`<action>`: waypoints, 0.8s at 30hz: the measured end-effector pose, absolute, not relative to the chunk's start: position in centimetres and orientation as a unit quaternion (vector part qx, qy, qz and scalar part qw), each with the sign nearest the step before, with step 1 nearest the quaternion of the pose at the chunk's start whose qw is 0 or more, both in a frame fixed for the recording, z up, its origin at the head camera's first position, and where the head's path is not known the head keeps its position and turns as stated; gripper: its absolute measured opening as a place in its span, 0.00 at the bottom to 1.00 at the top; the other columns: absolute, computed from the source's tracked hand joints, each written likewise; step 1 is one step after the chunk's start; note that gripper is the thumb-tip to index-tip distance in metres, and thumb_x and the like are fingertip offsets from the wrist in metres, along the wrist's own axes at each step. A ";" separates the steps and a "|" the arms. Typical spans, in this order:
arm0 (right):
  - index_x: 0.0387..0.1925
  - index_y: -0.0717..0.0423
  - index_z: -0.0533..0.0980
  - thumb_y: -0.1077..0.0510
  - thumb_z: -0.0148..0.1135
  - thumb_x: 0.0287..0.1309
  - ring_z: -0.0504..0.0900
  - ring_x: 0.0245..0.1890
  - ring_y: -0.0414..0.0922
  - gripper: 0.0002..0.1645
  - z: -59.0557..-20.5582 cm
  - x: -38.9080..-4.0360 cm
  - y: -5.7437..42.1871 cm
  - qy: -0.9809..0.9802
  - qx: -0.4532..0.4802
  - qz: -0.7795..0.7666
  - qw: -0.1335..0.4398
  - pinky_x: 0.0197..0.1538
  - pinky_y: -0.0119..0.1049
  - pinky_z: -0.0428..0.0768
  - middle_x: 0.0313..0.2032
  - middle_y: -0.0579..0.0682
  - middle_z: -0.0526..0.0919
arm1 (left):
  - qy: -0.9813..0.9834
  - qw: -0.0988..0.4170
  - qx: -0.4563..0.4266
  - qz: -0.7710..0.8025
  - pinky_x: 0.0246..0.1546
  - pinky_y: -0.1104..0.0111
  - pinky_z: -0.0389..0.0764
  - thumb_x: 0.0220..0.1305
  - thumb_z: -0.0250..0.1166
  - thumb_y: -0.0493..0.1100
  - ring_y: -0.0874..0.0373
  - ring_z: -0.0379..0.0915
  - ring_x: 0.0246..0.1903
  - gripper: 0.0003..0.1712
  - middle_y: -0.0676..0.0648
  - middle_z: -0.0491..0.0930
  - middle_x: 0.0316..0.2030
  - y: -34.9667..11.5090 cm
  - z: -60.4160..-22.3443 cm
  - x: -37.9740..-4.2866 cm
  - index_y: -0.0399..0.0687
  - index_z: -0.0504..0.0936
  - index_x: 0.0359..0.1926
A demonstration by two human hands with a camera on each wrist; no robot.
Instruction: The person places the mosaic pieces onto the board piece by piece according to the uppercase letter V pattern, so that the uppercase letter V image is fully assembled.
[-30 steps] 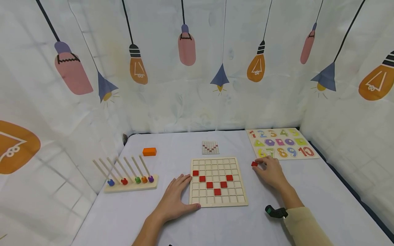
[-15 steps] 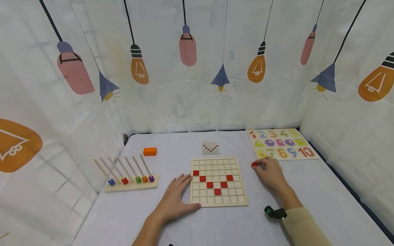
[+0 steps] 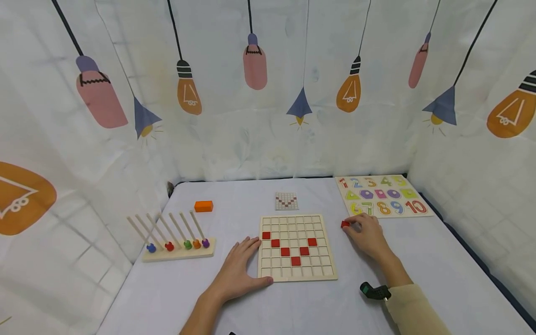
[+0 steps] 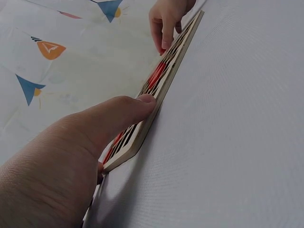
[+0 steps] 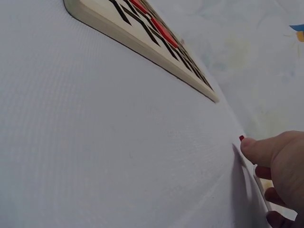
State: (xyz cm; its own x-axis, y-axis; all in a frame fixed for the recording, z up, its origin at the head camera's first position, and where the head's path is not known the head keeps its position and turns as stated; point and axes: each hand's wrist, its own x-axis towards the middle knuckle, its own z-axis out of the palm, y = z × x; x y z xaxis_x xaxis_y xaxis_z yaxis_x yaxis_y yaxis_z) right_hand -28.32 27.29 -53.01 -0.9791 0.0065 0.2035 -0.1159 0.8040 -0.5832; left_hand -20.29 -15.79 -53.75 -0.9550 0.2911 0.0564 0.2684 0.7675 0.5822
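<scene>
On the table lies a square wooden grid board (image 3: 318,270) with several red square tiles set in a V shape. My left hand (image 3: 239,270) spans its near left corner, thumb on the near edge and straight fingers against the left side. In the left wrist view the thumb (image 4: 126,114) rests over the board's rim. Off the board's right side, my right hand (image 3: 367,235) pinches a small red tile (image 3: 345,224) between thumb and fingertips. Only a sliver of that tile (image 5: 242,137) shows in the right wrist view.
A small pattern card (image 3: 286,201) with a similar V lies behind the board. Left stand a peg rack (image 3: 180,253) with coloured beads and an orange block (image 3: 203,206). A number-and-shape puzzle board (image 3: 393,211) lies behind my right hand.
My right hand has barely shifted, and the tile it pinches has tilted slightly and moved a touch left. My left hand stays on the board.
</scene>
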 end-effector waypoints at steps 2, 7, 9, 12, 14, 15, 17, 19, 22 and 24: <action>0.58 0.55 0.88 0.51 0.75 0.73 0.74 0.64 0.62 0.18 -52.9 -28.3 27.3 -0.944 0.032 0.313 0.099 0.67 0.66 0.76 0.60 0.60 0.87 | 0.939 0.019 0.148 0.309 0.91 0.41 0.49 0.50 0.78 0.81 0.50 0.49 0.90 0.67 0.56 0.65 0.85 -15.8 -53.7 -20.2 0.58 0.69 0.85; 0.58 0.54 0.88 0.52 0.75 0.72 0.74 0.66 0.62 0.18 -52.5 -28.2 27.1 -0.942 0.037 0.320 0.095 0.70 0.67 0.76 0.61 0.60 0.87 | 0.939 0.021 0.146 0.309 0.91 0.41 0.50 0.50 0.78 0.81 0.50 0.49 0.90 0.67 0.56 0.65 0.85 -15.8 -53.7 -20.2 0.58 0.69 0.85; 0.58 0.54 0.88 0.52 0.75 0.73 0.74 0.68 0.62 0.18 -52.4 -28.2 27.0 -0.941 0.039 0.324 0.092 0.71 0.68 0.75 0.61 0.60 0.87 | 0.940 0.022 0.144 0.309 0.91 0.41 0.50 0.50 0.78 0.82 0.50 0.49 0.90 0.67 0.56 0.65 0.85 -15.8 -53.7 -20.3 0.58 0.69 0.85; 0.58 0.53 0.88 0.52 0.75 0.73 0.74 0.69 0.62 0.17 -52.3 -28.2 26.8 -0.940 0.040 0.329 0.087 0.73 0.68 0.75 0.61 0.59 0.87 | 0.940 0.023 0.143 0.309 0.91 0.40 0.50 0.49 0.78 0.82 0.49 0.49 0.90 0.68 0.56 0.65 0.85 -15.8 -53.7 -20.3 0.58 0.69 0.85; 0.58 0.53 0.88 0.52 0.75 0.73 0.73 0.69 0.61 0.17 -52.3 -28.1 26.7 -0.939 0.041 0.331 0.084 0.74 0.68 0.75 0.61 0.58 0.87 | 0.940 0.023 0.143 0.309 0.91 0.41 0.50 0.49 0.78 0.82 0.49 0.49 0.90 0.68 0.56 0.65 0.85 -15.8 -53.7 -20.2 0.58 0.69 0.85; 0.58 0.52 0.88 0.52 0.75 0.73 0.74 0.69 0.60 0.17 -52.3 -28.1 26.6 -0.938 0.042 0.333 0.083 0.73 0.68 0.75 0.61 0.57 0.87 | 0.940 0.023 0.143 0.309 0.91 0.41 0.50 0.49 0.78 0.82 0.49 0.49 0.90 0.67 0.56 0.65 0.85 -15.8 -53.7 -20.2 0.59 0.69 0.85; 0.58 0.52 0.88 0.52 0.75 0.73 0.74 0.69 0.59 0.17 -52.3 -28.1 26.4 -0.937 0.045 0.336 0.081 0.73 0.67 0.76 0.60 0.56 0.88 | 0.940 0.023 0.143 0.309 0.91 0.41 0.50 0.49 0.78 0.82 0.50 0.49 0.90 0.67 0.56 0.65 0.85 -15.8 -53.7 -20.2 0.59 0.69 0.85; 0.58 0.51 0.88 0.52 0.76 0.72 0.74 0.69 0.59 0.17 -52.4 -28.1 26.2 -0.937 0.051 0.338 0.078 0.75 0.68 0.74 0.60 0.55 0.88 | 0.940 0.022 0.143 0.309 0.91 0.41 0.49 0.49 0.78 0.82 0.50 0.49 0.90 0.68 0.56 0.65 0.85 -15.8 -53.7 -20.2 0.59 0.69 0.85; 0.58 0.52 0.88 0.53 0.76 0.72 0.74 0.70 0.61 0.17 -52.6 -28.1 26.0 -0.934 0.059 0.344 0.077 0.79 0.70 0.69 0.59 0.55 0.88 | 0.940 0.022 0.143 0.309 0.91 0.41 0.49 0.49 0.78 0.82 0.50 0.49 0.90 0.68 0.57 0.65 0.85 -15.8 -53.7 -20.3 0.59 0.69 0.85; 0.57 0.51 0.89 0.53 0.76 0.72 0.74 0.71 0.62 0.16 -52.6 -28.1 25.8 -0.933 0.063 0.347 0.076 0.80 0.71 0.67 0.59 0.55 0.88 | 0.940 0.021 0.144 0.310 0.91 0.41 0.50 0.49 0.78 0.82 0.50 0.49 0.90 0.68 0.56 0.65 0.85 -15.8 -53.8 -20.3 0.59 0.69 0.85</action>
State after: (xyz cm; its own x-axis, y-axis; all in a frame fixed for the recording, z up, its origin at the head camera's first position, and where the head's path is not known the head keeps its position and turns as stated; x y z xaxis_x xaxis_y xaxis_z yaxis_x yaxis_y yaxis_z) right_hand -28.14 25.80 -52.57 -0.9804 -0.0644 0.1860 -0.1703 0.7517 -0.6372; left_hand -20.27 -15.77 -53.76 -0.9578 0.2834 0.0489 0.2570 0.7671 0.5879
